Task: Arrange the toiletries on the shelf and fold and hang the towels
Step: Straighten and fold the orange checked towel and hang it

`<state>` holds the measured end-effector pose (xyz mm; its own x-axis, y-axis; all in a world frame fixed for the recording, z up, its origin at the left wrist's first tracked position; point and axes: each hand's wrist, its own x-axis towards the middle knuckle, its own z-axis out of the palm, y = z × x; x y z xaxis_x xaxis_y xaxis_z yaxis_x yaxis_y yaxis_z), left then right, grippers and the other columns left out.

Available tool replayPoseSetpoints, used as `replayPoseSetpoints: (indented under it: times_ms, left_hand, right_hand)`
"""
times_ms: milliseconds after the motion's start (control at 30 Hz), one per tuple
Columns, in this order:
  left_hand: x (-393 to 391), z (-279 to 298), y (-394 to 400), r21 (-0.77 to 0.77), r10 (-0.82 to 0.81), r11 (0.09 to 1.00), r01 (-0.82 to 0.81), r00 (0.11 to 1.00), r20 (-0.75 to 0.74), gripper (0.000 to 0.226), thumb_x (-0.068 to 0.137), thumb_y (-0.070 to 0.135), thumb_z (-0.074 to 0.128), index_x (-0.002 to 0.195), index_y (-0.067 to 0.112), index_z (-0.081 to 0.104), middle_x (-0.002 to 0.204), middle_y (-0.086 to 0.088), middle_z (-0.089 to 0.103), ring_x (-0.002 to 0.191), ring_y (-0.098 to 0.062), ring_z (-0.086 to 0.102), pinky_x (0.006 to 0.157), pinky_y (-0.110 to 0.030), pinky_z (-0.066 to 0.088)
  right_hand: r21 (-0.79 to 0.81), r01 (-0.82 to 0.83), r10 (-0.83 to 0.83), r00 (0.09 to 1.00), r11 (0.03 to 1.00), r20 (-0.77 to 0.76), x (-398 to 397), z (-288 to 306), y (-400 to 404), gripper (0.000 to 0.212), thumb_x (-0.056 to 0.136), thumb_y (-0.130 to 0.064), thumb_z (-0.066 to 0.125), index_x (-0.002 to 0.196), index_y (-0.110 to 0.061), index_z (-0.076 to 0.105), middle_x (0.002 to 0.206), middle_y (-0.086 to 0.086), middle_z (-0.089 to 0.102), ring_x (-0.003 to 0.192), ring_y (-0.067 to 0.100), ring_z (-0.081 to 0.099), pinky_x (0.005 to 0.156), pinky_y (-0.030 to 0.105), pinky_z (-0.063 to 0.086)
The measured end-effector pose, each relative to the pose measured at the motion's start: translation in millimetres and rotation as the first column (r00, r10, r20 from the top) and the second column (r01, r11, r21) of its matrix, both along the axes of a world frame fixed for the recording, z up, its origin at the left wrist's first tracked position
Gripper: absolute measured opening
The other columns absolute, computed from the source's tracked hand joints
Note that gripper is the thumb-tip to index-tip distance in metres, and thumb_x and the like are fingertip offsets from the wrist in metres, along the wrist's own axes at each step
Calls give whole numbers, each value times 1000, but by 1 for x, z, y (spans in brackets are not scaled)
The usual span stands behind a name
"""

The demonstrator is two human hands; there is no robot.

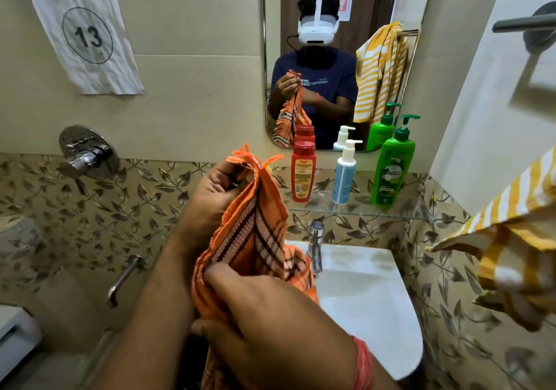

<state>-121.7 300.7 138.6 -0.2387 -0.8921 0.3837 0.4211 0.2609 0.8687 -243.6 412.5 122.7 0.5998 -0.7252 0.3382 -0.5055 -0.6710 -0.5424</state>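
Note:
An orange checked towel (258, 233) with a fringed edge hangs bunched in front of me, over the sink. My left hand (210, 191) grips its top edge just under the fringe. Lower down, my right hand (270, 308) pinches a fold of the same towel. On the glass shelf (403, 213) stand a red bottle (303, 173), a white and blue pump bottle (344, 176) and a green pump bottle (391, 170), all upright in a row. A yellow striped towel (517, 239) hangs at the right edge.
A white sink (370, 299) with a chrome tap (316, 245) lies below the shelf. The mirror (337, 58) above reflects me and the yellow towel. A chrome shower valve (87, 151) and spout (123, 278) are on the left wall. A metal bar (523, 23) juts in at top right.

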Motion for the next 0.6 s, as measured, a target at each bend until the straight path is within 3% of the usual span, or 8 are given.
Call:
replayPoseSetpoints:
  times_ms: [133, 267, 367, 467, 600]
  left_hand:
    - [3, 3, -5, 78, 195, 979, -187, 975, -109, 19, 98, -2, 50, 104, 7, 66, 78, -4, 76, 62, -13, 72, 56, -24, 58]
    - [21, 6, -19, 155, 415, 908, -389, 887, -204, 27, 98, -9, 48, 95, 13, 64, 69, 2, 74, 54, -8, 68, 49, -22, 55]
    - [29, 0, -27, 194, 517, 854, -483, 833, -199, 35, 93, -16, 49, 89, 15, 65, 68, 2, 74, 55, -10, 69, 51, -24, 57]
    - [35, -10, -31, 237, 623, 774, -587, 773, -121, 35, 91, -14, 55, 86, 18, 69, 73, 2, 76, 62, -10, 70, 58, -25, 59]
    - [51, -22, -36, 256, 707, 689, -678, 707, -30, 28, 93, -7, 57, 102, 15, 72, 93, -5, 77, 79, -17, 75, 76, -36, 62]
  right_hand:
    - [50, -46, 53, 986, 998, -161, -16, -26, -26, 17, 95, -38, 58, 106, -26, 55, 104, 1, 70, 94, 24, 66, 79, 37, 53]
    - [279, 27, 9, 992, 960, -128, -49, -59, -54, 20, 97, -32, 60, 112, -20, 66, 113, -5, 71, 101, 11, 64, 89, 35, 50]
    - [346, 161, -102, 978, 924, -183, -74, -73, -63, 21, 96, -38, 60, 110, -23, 67, 111, -8, 70, 98, 7, 64, 89, 38, 52]
    - [244, 257, -202, 952, 935, -229, -92, -74, -63, 19, 93, -45, 60, 103, -30, 65, 102, -12, 70, 90, 6, 65, 81, 39, 56]
    - [-76, 336, -343, 890, 939, -302, -115, -48, -51, 19, 91, -47, 59, 91, -29, 57, 84, -16, 63, 78, 4, 58, 70, 34, 51]
